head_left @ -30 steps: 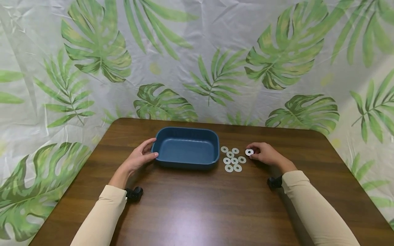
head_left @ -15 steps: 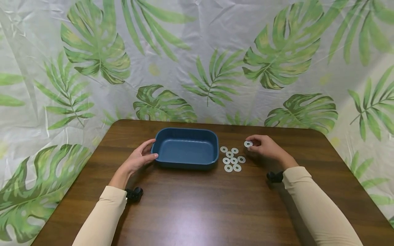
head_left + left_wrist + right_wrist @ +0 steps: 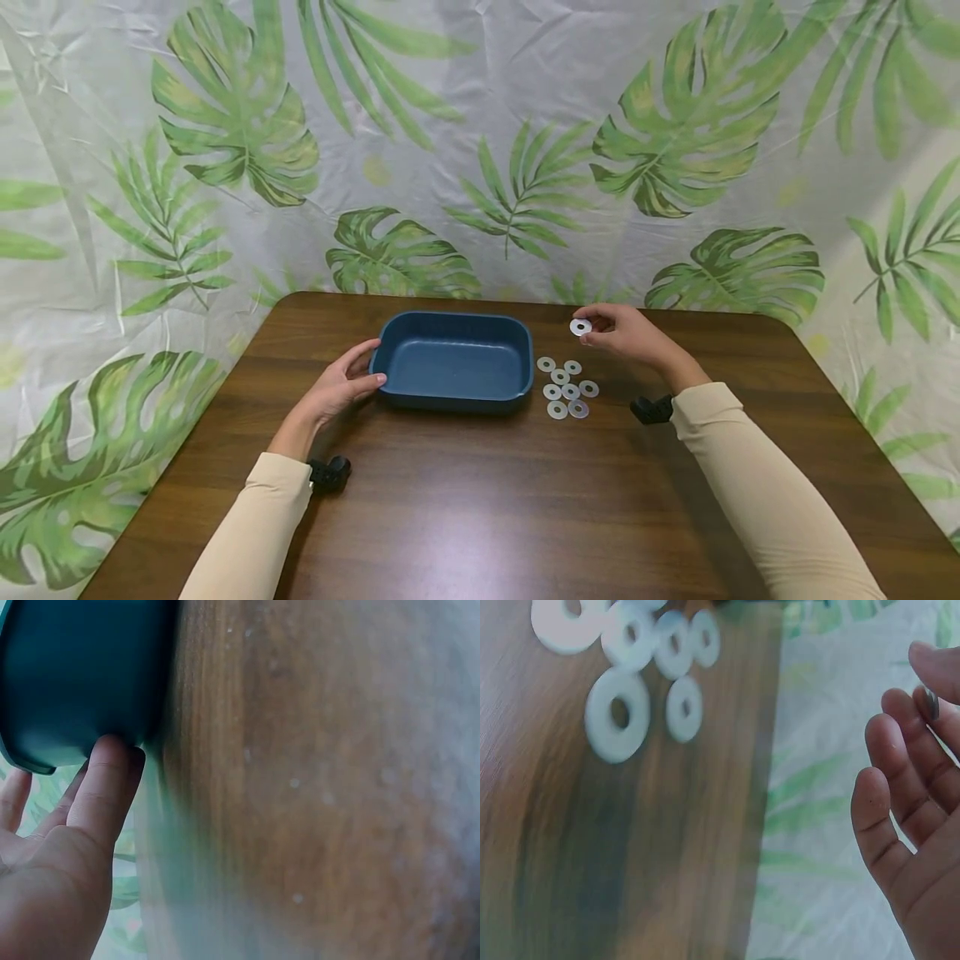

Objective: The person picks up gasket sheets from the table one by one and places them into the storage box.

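My left hand (image 3: 337, 387) holds the left end of a deep blue rectangular dish (image 3: 450, 402). In the left wrist view, fingers rest against the outer wall of the dish (image 3: 82, 675), below its rim. To the right, my right hand (image 3: 626, 333) pinches a silvery washer (image 3: 573, 328) by its edge between thumb and fingers, above the table's back part. The right wrist view catches only a thin edge of that washer (image 3: 931, 704); the other fingers are loosely bent. Several more flat washers (image 3: 560, 377) lie grouped beside the dish's right end.
The dark brown wooden table (image 3: 465, 500) has rounded back corners. A pale cloth with green leaves (image 3: 517, 100) hangs right behind its back edge. Black wrist mounts (image 3: 330, 473) hang below both forearms.
My right hand has lifted the washer and carried it toward the back and left, past the group of washers. My left hand and the dish have stayed in place.
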Demonstrator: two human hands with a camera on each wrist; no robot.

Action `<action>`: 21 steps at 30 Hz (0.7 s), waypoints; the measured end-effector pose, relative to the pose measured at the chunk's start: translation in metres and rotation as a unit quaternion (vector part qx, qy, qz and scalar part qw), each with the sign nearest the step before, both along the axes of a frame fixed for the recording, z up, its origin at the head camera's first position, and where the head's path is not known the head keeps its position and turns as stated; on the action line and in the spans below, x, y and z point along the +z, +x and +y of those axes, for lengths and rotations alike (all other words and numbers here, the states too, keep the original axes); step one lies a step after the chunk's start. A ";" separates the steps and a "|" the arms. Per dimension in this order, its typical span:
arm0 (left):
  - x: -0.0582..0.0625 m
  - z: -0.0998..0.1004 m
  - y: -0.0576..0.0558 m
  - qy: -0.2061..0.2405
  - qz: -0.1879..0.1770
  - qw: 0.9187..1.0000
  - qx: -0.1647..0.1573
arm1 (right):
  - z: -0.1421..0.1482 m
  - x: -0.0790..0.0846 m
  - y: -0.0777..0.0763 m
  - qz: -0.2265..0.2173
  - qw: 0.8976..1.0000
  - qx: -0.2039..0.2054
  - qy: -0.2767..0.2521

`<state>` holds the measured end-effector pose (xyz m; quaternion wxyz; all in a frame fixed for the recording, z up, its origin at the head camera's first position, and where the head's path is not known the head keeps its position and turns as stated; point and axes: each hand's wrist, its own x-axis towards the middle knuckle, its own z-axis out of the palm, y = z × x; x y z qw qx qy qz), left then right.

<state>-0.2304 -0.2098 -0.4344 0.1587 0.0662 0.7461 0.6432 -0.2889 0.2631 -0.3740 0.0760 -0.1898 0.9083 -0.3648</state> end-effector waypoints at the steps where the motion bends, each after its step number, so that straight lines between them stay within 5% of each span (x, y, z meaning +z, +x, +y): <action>1: 0.000 0.000 0.000 0.001 0.000 1.000 0.000 | -0.003 0.002 0.000 -0.005 1.000 0.002 -0.006; 21: -0.002 0.002 0.000 0.024 -0.002 1.000 0.003 | -0.064 0.025 -0.012 -0.026 0.997 0.058 -0.052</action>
